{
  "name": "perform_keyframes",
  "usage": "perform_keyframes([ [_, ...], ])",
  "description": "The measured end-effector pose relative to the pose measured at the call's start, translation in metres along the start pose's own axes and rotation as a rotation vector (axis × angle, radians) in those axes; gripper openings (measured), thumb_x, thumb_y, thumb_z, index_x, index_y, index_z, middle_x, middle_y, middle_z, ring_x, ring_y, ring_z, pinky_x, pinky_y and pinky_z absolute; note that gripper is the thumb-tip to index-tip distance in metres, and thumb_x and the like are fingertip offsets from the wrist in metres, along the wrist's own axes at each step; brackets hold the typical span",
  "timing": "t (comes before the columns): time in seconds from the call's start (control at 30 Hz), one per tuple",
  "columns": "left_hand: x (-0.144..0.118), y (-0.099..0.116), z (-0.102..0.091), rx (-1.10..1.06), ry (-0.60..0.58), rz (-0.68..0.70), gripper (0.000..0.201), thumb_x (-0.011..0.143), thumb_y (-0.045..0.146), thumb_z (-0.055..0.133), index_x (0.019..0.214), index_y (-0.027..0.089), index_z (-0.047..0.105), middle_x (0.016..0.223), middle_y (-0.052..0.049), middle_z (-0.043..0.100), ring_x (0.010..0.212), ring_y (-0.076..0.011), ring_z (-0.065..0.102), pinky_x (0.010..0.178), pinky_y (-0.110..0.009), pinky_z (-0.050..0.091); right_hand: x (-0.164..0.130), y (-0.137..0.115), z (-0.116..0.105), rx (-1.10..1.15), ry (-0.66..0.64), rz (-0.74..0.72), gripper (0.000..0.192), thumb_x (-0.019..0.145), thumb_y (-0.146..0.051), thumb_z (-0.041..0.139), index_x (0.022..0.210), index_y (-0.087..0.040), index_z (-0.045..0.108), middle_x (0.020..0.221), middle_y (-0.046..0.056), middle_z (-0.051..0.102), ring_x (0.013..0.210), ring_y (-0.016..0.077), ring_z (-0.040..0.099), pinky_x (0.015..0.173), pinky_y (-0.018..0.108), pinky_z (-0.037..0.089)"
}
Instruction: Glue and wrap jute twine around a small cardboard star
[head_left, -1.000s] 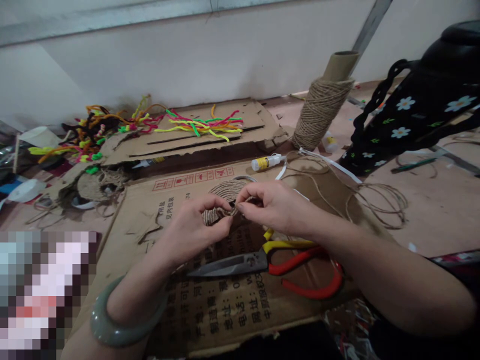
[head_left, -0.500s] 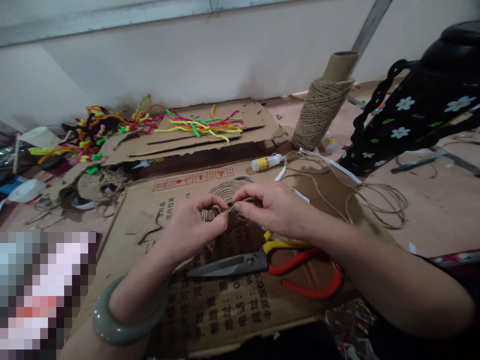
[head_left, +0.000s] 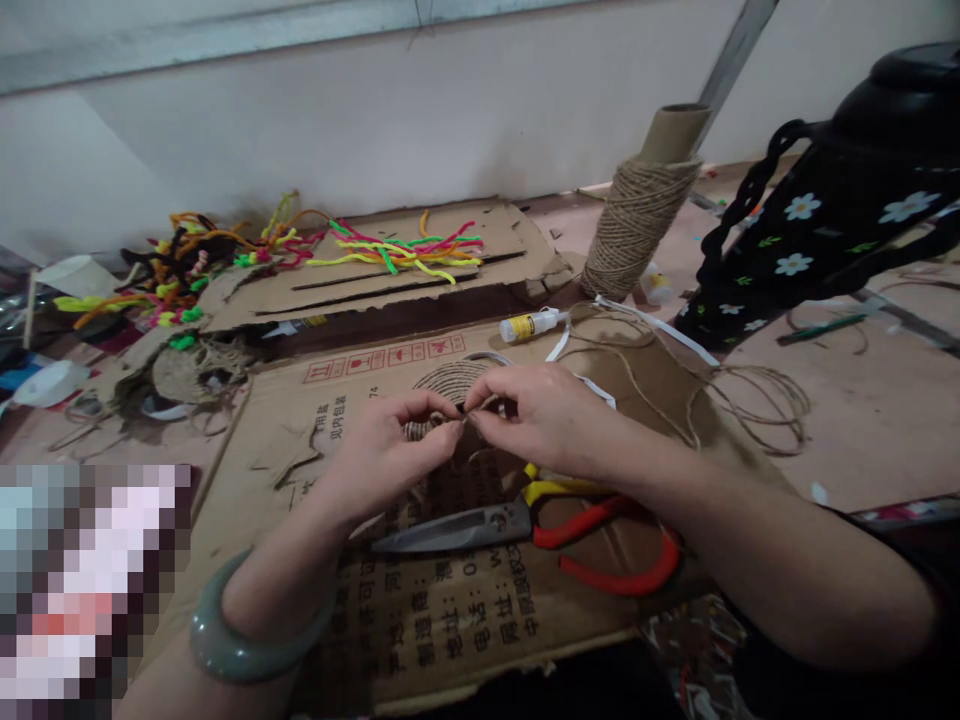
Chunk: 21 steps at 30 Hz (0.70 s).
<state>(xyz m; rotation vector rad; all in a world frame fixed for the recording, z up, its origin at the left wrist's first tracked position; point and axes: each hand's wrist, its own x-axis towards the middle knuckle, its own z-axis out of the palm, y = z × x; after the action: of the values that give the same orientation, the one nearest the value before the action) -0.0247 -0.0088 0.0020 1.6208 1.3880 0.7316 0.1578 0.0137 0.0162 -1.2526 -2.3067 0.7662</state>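
Note:
My left hand [head_left: 397,440] and my right hand [head_left: 536,415] meet over the cardboard, thumbs and forefingers pinching a thin strand of jute twine [head_left: 480,408] between them. Just behind the fingers lies a flat coil of jute twine [head_left: 450,377], partly covered by my hands. Another bundle of twine shows under the left fingers, its shape mostly hidden. Below the hands rest scissors [head_left: 480,530] with one yellow and one red handle, blades pointing left. A small glue bottle [head_left: 529,325] with a yellow label lies behind my right hand.
Printed cardboard [head_left: 300,460] covers the work area. A cone of jute twine [head_left: 641,220] stands at the back, beside a black flowered bottle [head_left: 817,200]. Colourful pipe cleaners [head_left: 405,245] lie on a raised cardboard piece. Loose twine [head_left: 757,410] curls at the right.
My fingertips have drawn closer together on the twine strand. The view has shifted very slightly; the scissors and other things lie as before.

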Motion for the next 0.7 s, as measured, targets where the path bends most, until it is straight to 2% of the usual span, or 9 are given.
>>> perform_keyframes([
  [0.13,0.002,-0.005,-0.002,-0.099,-0.003,-0.013,0.025,0.079,0.041,0.058,0.074,0.019,0.069,0.065,-0.001,0.062,0.063,-0.0155,0.055,0.056,-0.024,0.041,0.001,0.002,0.000,0.041,0.004,-0.040,0.019,0.074,-0.019,0.051,0.081,-0.018,0.069,0.062,-0.001,0.062,0.057,0.0086,0.048,0.056,0.022,0.031],
  [0.3,0.007,-0.011,-0.003,-0.131,0.090,0.026,0.030,0.080,0.045,0.057,0.078,0.021,0.073,0.075,-0.003,0.069,0.079,-0.0200,0.060,0.072,-0.029,0.045,0.003,0.003,-0.001,0.097,-0.013,-0.045,0.016,0.074,-0.017,0.052,0.076,-0.017,0.069,0.062,-0.001,0.062,0.057,0.0075,0.048,0.057,0.021,0.032],
  [0.5,0.012,-0.013,-0.002,-0.348,0.291,0.082,0.031,0.077,0.047,0.061,0.071,0.019,0.071,0.070,-0.004,0.069,0.070,-0.0155,0.060,0.072,-0.028,0.046,0.007,0.012,-0.004,0.233,-0.011,0.009,0.015,0.073,-0.019,0.052,0.076,-0.014,0.066,0.063,-0.001,0.061,0.056,0.0068,0.048,0.055,0.021,0.035],
  [0.7,0.014,-0.014,-0.002,-0.367,0.298,0.036,0.033,0.076,0.050,0.062,0.069,0.019,0.071,0.071,-0.005,0.069,0.070,-0.0154,0.060,0.071,-0.030,0.046,0.012,0.014,-0.007,0.418,0.050,0.058,0.009,0.071,-0.020,0.055,0.071,-0.013,0.061,0.058,-0.004,0.053,0.052,0.0051,0.042,0.051,0.020,0.033],
])
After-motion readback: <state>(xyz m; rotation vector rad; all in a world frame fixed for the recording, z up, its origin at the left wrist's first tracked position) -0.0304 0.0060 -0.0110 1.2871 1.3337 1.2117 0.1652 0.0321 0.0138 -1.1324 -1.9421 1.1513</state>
